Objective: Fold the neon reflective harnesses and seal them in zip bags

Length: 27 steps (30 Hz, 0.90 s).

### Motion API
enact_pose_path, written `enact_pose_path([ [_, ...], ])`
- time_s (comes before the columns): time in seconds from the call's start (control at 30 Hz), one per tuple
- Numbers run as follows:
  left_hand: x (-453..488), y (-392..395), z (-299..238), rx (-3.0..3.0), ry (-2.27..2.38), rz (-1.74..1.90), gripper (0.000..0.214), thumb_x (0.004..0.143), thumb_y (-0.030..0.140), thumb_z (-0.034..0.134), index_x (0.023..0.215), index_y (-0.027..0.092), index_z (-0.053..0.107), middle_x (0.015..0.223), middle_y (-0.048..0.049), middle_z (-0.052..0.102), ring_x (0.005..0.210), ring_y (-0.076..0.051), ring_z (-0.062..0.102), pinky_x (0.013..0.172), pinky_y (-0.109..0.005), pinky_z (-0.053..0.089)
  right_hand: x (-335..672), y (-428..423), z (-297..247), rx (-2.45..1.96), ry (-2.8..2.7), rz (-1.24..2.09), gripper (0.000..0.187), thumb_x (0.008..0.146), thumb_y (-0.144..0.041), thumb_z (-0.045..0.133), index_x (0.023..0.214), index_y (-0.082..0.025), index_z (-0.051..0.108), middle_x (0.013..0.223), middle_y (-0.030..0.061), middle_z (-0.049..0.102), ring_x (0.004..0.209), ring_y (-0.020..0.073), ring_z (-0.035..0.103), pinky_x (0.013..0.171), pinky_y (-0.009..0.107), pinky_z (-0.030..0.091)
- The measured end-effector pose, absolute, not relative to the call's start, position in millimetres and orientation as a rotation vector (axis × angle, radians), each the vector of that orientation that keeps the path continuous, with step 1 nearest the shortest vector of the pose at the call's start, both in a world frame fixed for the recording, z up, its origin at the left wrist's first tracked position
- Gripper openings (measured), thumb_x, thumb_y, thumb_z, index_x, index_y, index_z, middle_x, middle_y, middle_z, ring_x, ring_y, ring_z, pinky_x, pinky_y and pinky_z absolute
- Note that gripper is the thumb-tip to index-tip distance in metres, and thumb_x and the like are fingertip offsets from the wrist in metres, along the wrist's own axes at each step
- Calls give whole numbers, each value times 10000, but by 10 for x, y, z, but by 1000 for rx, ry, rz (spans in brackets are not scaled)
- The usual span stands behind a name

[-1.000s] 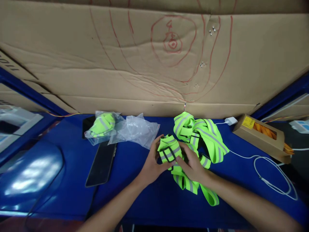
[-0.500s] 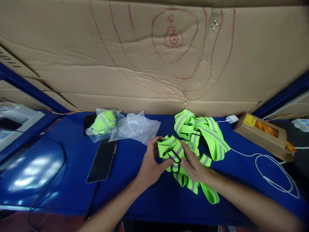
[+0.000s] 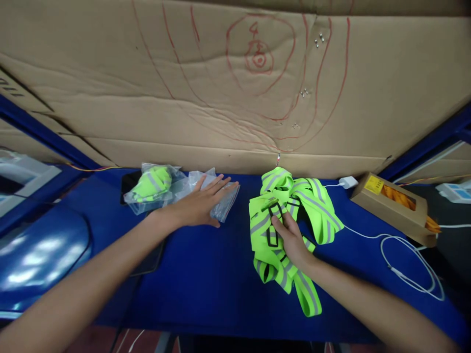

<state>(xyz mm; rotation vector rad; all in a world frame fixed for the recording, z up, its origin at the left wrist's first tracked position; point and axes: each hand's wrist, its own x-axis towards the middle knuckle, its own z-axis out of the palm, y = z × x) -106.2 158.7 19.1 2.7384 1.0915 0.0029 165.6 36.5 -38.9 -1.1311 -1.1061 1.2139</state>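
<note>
My left hand [image 3: 200, 202] lies spread over a clear plastic bag [image 3: 225, 203], fingers apart and pointing right. My right hand [image 3: 292, 240] grips a folded neon-yellow reflective strap [image 3: 259, 223] with grey stripes and black buckles, thumb on top near a buckle. More of the same reflective straps [image 3: 322, 206] lie loosely heaped behind and below that hand, some loops hanging toward the table's front. Left of my left hand, another clear bag [image 3: 149, 189] holds a rolled yellow strap.
A dark phone or tablet [image 3: 149, 260] lies partly under my left forearm. On the right are a cardboard box [image 3: 395, 208] with orange contents, a white charger [image 3: 348, 182] and a coiled white cable [image 3: 412, 282]. A cardboard sheet [image 3: 110, 98] with red rings stands behind the blue table [image 3: 206, 284].
My left hand has let go of the folded strap and moved left onto the clear bag. My right hand keeps hold of the strap, which is now turned with its buckles showing.
</note>
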Motion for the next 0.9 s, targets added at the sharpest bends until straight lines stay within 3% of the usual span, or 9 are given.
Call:
enact_pose_path([
  [0.17, -1034, 1654, 190, 2823, 1089, 129, 1120, 764, 457, 842, 1660, 279, 194, 1497, -179, 542, 1443, -389, 472, 1232, -727, 60, 1688, 415, -411, -1092, -1163, 1237, 513, 952, -548, 651, 1391, -287, 607, 1468, 30, 624, 1416, 248, 550, 1229, 427, 415],
  [0.27, -957, 1473, 278, 2887, 1037, 309, 1130, 774, 524, 829, 1662, 250, 186, 1487, -175, 532, 1425, -378, 465, 1262, -667, 99, 1719, 458, -323, -1074, -1281, 1210, 492, 947, -549, 652, 1353, -273, 643, 1401, 36, 672, 1339, 262, 614, 1179, 437, 472],
  [0.4, -853, 1199, 368, 2939, 953, 453, 1114, 762, 547, 843, 1649, 252, 236, 1460, -165, 527, 1378, -377, 486, 1214, -566, 320, 1818, 531, -38, -1037, -1588, 1255, 442, 970, -505, 627, 1328, -249, 666, 1300, 35, 721, 1222, 261, 678, 1092, 426, 536],
  [0.5, -794, 1064, 348, 3017, 908, 450, 1113, 760, 501, 862, 1646, 263, 232, 1415, -175, 535, 1320, -382, 526, 1108, -536, 416, 1900, 615, 216, -1068, -1888, 1299, 342, 963, -459, 641, 1216, -244, 717, 1139, 20, 767, 1055, 244, 729, 916, 371, 600],
  [0.63, -753, 967, 277, 3019, 870, 434, 1247, 722, 524, 894, 1663, 248, 122, 1470, -216, 495, 1301, -405, 538, 1055, -536, 420, 1920, 780, 476, -1092, -2203, 1248, 221, 907, -429, 713, 997, -232, 758, 924, 13, 770, 818, 208, 719, 706, 302, 573],
  [0.8, -735, 940, 250, 2851, 962, 606, 1213, 722, 577, 879, 1644, 285, 147, 1450, -173, 549, 1292, -388, 557, 1080, -540, 409, 1747, 949, 650, -1157, -2071, 1122, 486, 826, -427, 792, 1250, -241, 643, 1085, 27, 750, 943, 212, 720, 793, 314, 560],
  [0.9, -711, 968, 256, 2813, 1029, 763, 1175, 702, 567, 897, 1611, 263, 217, 1473, -177, 546, 1313, -384, 549, 1100, -534, 416, 1609, 1005, 701, -1158, -2025, 1014, 357, 862, -398, 744, 1161, -227, 650, 1143, 23, 723, 1066, 209, 690, 884, 322, 526],
])
